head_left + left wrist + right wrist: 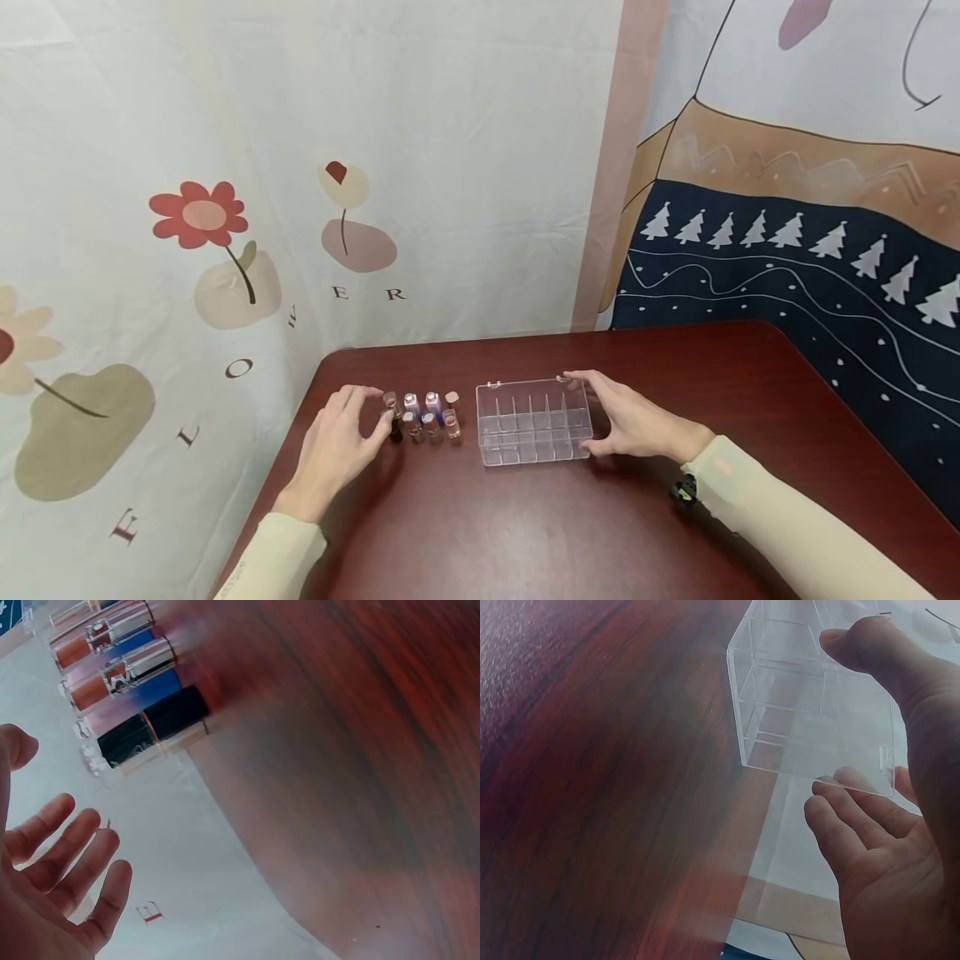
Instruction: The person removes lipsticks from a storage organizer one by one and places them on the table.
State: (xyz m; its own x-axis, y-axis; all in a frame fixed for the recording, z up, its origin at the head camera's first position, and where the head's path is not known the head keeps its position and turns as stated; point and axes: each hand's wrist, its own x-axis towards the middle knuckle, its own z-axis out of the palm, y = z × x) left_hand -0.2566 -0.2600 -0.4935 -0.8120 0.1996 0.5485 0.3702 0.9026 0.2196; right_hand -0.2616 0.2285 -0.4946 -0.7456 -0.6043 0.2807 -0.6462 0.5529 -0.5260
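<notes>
Small lipstick tubes stand in two rows on the table. Among them are a black lipstick [154,727] at the left end and pink-and-blue tubes [433,403] behind clear-cased lipsticks [431,427]. My left hand [337,442] is beside the left end of the rows, thumb and fingers spread around empty space; in the left wrist view the hand [64,877] is apart from the tubes. A clear plastic divided box [534,421] is to their right. My right hand [637,417] grips its right end, thumb at the near corner and fingers at the far one.
The dark red wooden table [510,533] ends at a cloth backdrop [465,167] printed with flowers and letters. A navy cloth with white trees [787,250] hangs at the right. A black round object [683,490] shows at the right wrist.
</notes>
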